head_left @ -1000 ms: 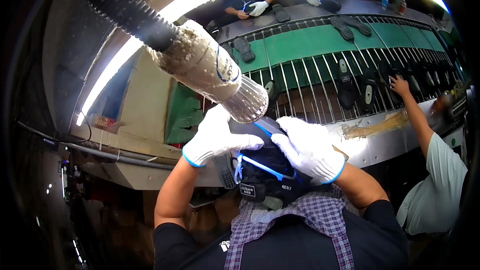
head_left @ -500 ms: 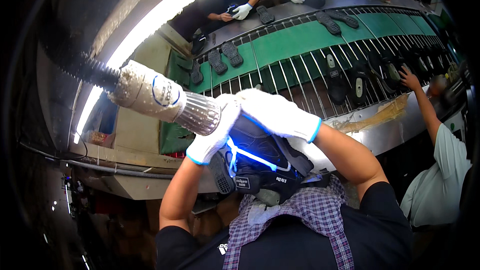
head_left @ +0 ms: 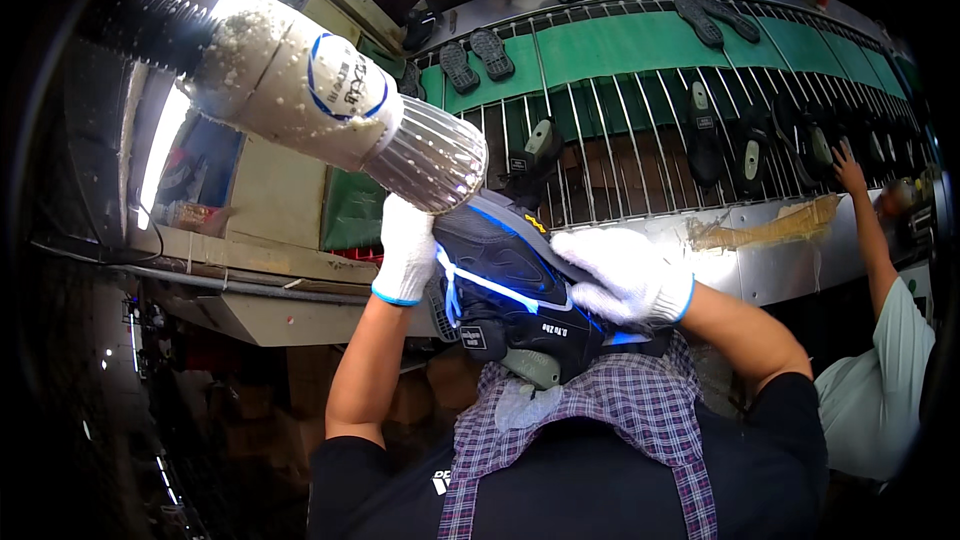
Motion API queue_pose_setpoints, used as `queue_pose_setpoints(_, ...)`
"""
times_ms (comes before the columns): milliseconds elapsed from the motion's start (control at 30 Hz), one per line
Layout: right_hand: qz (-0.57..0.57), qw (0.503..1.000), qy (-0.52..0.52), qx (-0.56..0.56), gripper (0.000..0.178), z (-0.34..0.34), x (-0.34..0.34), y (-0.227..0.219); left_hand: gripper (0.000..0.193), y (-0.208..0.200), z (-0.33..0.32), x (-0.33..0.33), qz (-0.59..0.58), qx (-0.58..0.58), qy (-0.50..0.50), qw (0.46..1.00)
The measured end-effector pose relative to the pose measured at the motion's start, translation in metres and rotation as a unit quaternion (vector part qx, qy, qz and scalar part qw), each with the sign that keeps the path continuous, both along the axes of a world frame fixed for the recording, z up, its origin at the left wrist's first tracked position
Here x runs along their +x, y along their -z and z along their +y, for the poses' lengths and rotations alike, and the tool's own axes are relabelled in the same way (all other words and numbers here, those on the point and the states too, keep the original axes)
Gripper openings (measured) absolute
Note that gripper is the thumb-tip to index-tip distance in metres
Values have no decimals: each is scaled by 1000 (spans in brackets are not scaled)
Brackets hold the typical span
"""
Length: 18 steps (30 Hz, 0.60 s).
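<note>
A black shoe (head_left: 505, 285) with glowing blue-white lines lies in front of my chest, tilted, with a dark grey sole (head_left: 520, 212) along its far edge. My left hand (head_left: 406, 252), in a white knit glove, closes around its toe end, with the fingers partly hidden behind the lamp. My gloved right hand (head_left: 632, 278) curls over the sole side nearer the other end; its fingertips press on the shoe. A grey shoe last end (head_left: 532, 368) shows at the near side. Just above the toe hangs a dusty lamp-like head (head_left: 300, 90) with a ribbed clear end.
Beyond me runs a conveyor of metal rods with a green belt (head_left: 620, 43), carrying loose soles (head_left: 490, 55) and black shoes (head_left: 752, 150). A steel ledge (head_left: 770, 265) borders it. At right a co-worker's hand (head_left: 850, 170) touches shoes; other gloved workers sit across.
My right hand has slid from the toe toward the right along the shoe, uncovering its sole edge. My left hand stays at the toe. The view has shifted, and the lamp head looks larger.
</note>
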State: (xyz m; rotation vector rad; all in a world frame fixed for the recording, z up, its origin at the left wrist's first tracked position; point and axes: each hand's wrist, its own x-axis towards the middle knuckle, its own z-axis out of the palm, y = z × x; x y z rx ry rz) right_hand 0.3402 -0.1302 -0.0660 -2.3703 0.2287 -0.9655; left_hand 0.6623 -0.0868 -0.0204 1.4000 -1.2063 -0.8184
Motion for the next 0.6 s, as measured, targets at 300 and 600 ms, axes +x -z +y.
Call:
queue_pose_setpoints(300, 171, 985, 36, -3, 39, 18, 6, -58, 26, -14, -1, -5, 38, -24, -20, 999)
queue_pose_setpoints(600, 142, 975, -21, 171, 22, -11, 4, -49, 34, -11, 0, -9, 111, -120, -35, 986)
